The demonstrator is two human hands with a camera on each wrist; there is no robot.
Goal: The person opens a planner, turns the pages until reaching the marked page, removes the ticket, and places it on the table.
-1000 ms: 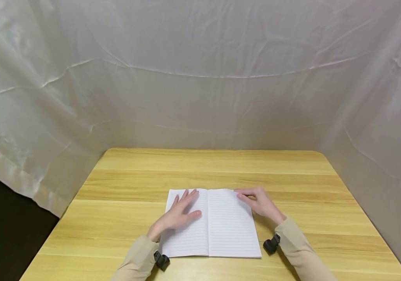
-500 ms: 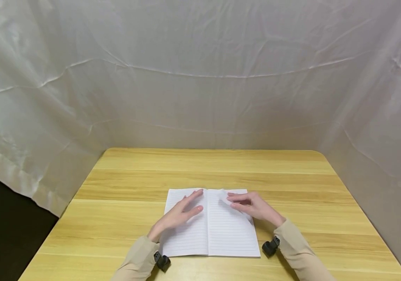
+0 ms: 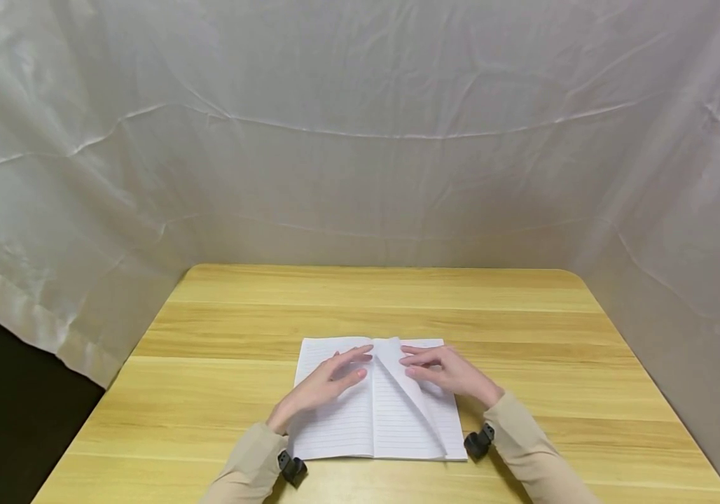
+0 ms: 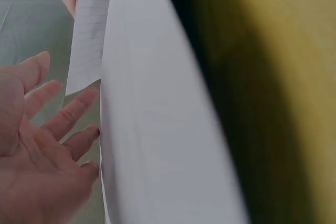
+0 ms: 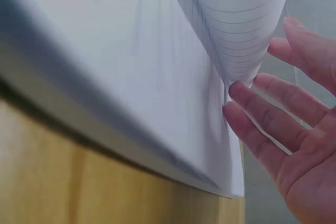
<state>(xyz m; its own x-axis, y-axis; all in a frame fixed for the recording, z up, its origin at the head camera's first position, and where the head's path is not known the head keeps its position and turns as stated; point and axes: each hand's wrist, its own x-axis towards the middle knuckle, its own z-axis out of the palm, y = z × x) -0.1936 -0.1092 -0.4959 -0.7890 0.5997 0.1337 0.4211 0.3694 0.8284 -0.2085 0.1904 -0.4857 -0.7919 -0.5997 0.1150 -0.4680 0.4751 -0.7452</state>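
Note:
An open notebook [image 3: 335,437] with lined white pages lies flat, one leaf [image 3: 398,378] of its right half lifted and curling toward the middle. My right hand [image 3: 451,371] is at the raised leaf, its fingertips against the side facing right. In the right wrist view those fingers [image 5: 268,114] are loosely extended, with the curved leaf [image 5: 241,14] rising beside them. Over the left page my left hand [image 3: 319,388] has its fingers extended toward the centre fold. The left wrist view shows that hand's fingers [image 4: 73,114] spread beside the page edge, holding nothing.
The notebook lies near the front of a wood-grain table [image 3: 221,336]. Pale grey fabric [image 3: 360,175] hangs behind the table and along both sides. A small black camera is strapped to each beige sleeve [image 3: 536,448].
My right hand has moved left from the page's upper right corner, bringing one leaf up and over toward the fold. My left hand's fingers have shifted slightly right.

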